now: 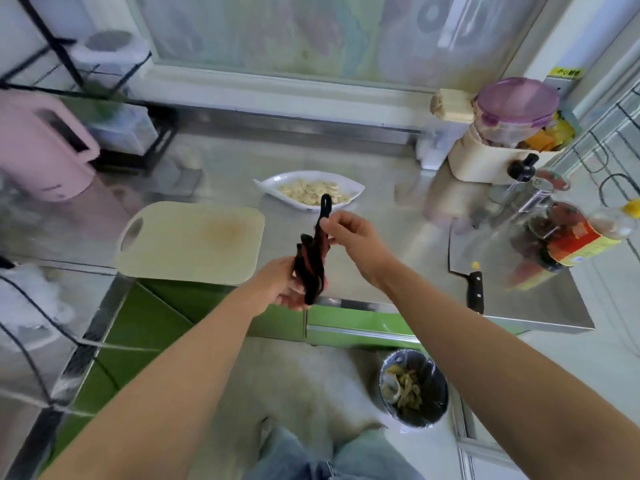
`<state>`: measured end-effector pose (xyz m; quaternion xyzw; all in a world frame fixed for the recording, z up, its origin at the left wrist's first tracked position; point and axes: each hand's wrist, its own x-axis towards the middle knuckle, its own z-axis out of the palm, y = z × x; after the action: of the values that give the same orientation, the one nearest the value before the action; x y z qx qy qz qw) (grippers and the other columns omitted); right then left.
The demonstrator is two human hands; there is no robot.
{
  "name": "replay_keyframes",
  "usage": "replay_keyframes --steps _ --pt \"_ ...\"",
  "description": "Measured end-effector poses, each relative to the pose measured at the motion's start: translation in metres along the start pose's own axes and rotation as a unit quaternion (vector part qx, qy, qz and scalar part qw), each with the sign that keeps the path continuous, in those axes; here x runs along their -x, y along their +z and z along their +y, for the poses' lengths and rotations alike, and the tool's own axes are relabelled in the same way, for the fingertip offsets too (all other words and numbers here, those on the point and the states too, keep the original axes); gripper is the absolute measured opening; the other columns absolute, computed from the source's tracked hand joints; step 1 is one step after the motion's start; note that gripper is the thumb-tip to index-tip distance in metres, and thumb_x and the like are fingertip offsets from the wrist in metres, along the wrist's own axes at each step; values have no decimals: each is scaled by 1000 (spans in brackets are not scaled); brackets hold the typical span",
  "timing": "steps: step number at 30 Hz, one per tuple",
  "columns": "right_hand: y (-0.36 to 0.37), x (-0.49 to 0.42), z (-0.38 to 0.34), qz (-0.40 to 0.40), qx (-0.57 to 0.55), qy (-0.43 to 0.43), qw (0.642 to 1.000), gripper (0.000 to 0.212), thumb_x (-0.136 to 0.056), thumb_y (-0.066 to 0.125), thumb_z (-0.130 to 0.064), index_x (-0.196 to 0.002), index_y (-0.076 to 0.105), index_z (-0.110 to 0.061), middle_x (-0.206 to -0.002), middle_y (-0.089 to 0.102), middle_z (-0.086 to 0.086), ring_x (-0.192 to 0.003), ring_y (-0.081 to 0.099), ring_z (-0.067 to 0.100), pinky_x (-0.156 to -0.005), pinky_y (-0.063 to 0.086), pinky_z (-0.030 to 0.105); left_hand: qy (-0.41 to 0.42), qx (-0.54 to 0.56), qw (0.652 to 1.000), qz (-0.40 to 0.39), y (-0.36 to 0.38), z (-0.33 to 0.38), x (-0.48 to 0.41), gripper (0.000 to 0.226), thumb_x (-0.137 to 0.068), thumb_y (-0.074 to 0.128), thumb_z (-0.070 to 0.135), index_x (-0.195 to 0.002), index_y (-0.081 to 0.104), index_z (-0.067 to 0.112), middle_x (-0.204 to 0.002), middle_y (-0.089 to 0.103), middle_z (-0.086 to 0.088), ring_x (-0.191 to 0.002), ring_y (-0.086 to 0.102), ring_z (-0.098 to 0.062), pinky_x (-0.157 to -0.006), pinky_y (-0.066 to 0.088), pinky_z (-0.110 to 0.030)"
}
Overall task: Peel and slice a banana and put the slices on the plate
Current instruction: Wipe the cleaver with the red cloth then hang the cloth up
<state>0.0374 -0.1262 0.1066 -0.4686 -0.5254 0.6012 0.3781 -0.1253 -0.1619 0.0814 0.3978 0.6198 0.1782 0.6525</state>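
Note:
A blackened banana peel (pixel 313 261) hangs between both hands above the counter's front edge. My left hand (pixel 277 284) grips its lower strips, and my right hand (pixel 349 233) pinches the stem end near the top. Behind them a white leaf-shaped plate (pixel 356 188) holds several pale banana slices (pixel 311 191). The cream cutting board (pixel 194 240) lies bare to the left. A cleaver (pixel 465 263) with a black handle rests on the steel counter to the right, apart from both hands.
A bin (pixel 414 388) with scraps stands on the floor below the right arm. A pink appliance (pixel 45 150) sits back left, a purple-lidded container (pixel 516 102) back right, and a sauce bottle (pixel 571 240) with jars at the right edge.

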Motion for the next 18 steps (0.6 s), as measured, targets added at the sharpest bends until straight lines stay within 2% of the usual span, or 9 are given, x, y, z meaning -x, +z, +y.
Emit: replay_keyframes --steps 1,3,5,7,9,11,13,16,18 --pt "15 -5 -4 1 -16 -5 1000 19 -92 57 -10 -74 54 -12 -69 62 -1 -72 58 19 -79 45 35 -15 -31 999 -21 -16 -3 7 22 -97 50 16 -117 55 10 -89 68 -17 -58 62 -26 -48 52 -28" --pt "42 -15 -15 5 -36 -14 999 19 -91 58 -7 -73 53 -12 -62 59 -5 -67 58 17 -71 47 27 -41 -59 997 -24 -43 -6 15 26 -98 51 30 -119 51 14 -93 61 -15 -58 56 -21 -44 49 -25" --pt "68 -24 -29 16 -35 -35 999 16 -89 61 -7 -74 57 -11 -61 56 -3 -59 54 13 -61 45 19 -19 -64 995 68 -66 -2 16 18 -97 49 20 -111 55 9 -89 59 -13 -61 55 -22 -48 49 -26" --pt "91 -33 -42 37 -37 -50 997 11 -87 65 -9 -77 59 -9 -61 57 0 -55 53 11 -56 45 19 61 -64 974 207 -86 4 15 25 -96 42 18 -104 61 4 -96 64 -15 -82 60 -28 -72 51 -36" --pt "110 -44 -54 51 -30 -66 996 11 -85 68 -16 -77 61 -13 -65 58 5 -59 55 16 -60 47 24 142 0 954 265 -101 17 24 36 -98 35 26 -101 66 9 -105 66 -10 -97 59 -26 -87 47 -38" --pt "124 -55 -63 56 -23 -82 995 13 -83 70 -21 -74 61 -18 -69 58 10 -65 54 22 -65 46 34 199 75 946 244 -109 27 39 43 -97 36 41 -95 69 13 -101 69 -4 -92 61 -16 -81 46 -34" --pt "139 -67 -73 48 -16 -95 994 15 -83 70 -21 -73 61 -16 -70 58 10 -66 53 22 -65 44 37 255 51 939 227 -122 29 48 47 -88 47 57 -93 70 16 -97 69 1 -92 62 -12 -84 46 -34" --pt "161 -87 -86 28 7 -116 993 17 -82 71 -26 -68 64 -19 -69 59 3 -66 53 17 -66 45 34 305 17 925 227 -151 22 45 41 -78 65 53 -89 69 13 -89 70 -11 -86 66 -19 -85 50 -47" --pt "174 -104 -93 4 1 -115 993 15 -83 70 -28 -70 67 -20 -70 61 0 -67 53 14 -67 45 31 323 37 912 248 -172 22 43 50 -76 67 50 -88 62 1 -77 61 -21 -71 57 -21 -67 48 -49"
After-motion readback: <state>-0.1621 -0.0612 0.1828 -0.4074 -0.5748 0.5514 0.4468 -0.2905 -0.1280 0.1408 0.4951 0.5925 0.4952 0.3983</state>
